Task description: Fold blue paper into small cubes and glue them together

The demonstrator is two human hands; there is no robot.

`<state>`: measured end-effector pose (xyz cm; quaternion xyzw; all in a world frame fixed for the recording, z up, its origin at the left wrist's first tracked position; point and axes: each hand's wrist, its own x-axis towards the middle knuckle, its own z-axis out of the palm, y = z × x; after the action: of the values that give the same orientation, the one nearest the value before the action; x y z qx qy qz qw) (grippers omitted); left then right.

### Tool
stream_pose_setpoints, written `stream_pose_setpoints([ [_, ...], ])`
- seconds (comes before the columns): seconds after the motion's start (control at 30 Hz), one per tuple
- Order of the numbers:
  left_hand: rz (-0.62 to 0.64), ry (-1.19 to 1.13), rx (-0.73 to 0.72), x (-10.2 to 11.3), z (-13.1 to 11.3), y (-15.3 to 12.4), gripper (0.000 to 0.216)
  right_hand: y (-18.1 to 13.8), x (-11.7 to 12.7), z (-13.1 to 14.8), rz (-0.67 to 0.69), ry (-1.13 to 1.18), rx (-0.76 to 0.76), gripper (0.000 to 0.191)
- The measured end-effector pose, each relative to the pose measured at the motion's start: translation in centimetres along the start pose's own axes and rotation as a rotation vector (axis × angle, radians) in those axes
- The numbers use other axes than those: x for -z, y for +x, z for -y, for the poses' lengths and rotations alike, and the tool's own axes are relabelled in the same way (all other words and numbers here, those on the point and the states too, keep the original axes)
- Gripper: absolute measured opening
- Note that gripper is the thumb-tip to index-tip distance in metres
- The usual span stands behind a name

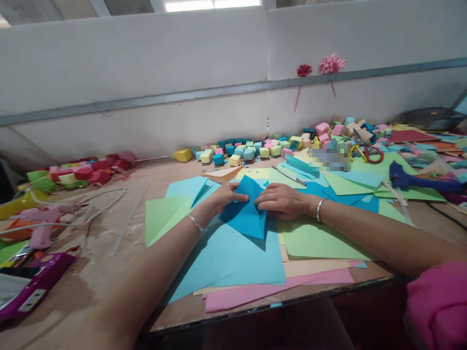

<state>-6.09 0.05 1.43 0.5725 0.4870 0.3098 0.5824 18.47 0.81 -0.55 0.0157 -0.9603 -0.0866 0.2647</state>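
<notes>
A dark blue paper square [245, 210] lies partly folded on a stack of light blue, green, peach and pink sheets [255, 262]. My left hand [226, 194] presses its upper left edge with fingers closed on the fold. My right hand [282, 200] pinches the paper's right side, fingers curled. Both wrists carry a thin silver bracelet. The hands almost touch over the paper's top corner.
Small coloured paper boxes [251, 150] line the back wall; red and green ones [80, 174] lie at the left. A pink glue gun [44, 224] and cable sit left, a blue glue gun [412, 179] and scissors [368, 151] right. A purple device [32, 287] lies near the wooden table's [109, 272] front edge.
</notes>
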Motion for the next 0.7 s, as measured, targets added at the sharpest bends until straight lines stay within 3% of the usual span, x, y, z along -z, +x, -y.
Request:
stream_pose_setpoints([
  [0.07, -0.074, 0.062, -0.053, -0.8, 0.0, 0.1, 0.035, 0.0, -0.3, 0.0, 0.046, 0.029, -0.043, 0.016],
  [0.2, -0.16, 0.092, -0.113, -1.2, 0.0, 0.3, 0.028, -0.6, -1.0, -0.8, -0.08, 0.103, -0.276, 0.019],
  [0.3, -0.2, 0.12, -0.162, -1.0, 0.0, 0.5, 0.027, -1.0, -1.2, -1.3, -0.108, 0.2, -0.278, 0.019],
  [0.4, -0.184, 0.11, -0.193, -1.1, 0.2, 0.6, 0.025, -0.8, -1.4, -1.3, -0.088, 0.27, -0.329, 0.019],
  [0.5, -0.145, 0.071, -0.207, -1.3, 0.5, 0.7, 0.032, -0.4, -1.7, -1.0, -0.093, 0.215, -0.577, 0.032],
  [0.57, -0.139, 0.049, -0.216, -1.4, 0.7, 0.7, 0.04, -0.3, -1.8, -1.1, -0.162, 0.134, -0.696, 0.035],
  [0.7, -0.138, -0.009, -0.232, -1.4, 1.0, 0.7, 0.041, -0.3, -1.9, -1.4, -0.325, 0.115, -0.752, 0.029],
])
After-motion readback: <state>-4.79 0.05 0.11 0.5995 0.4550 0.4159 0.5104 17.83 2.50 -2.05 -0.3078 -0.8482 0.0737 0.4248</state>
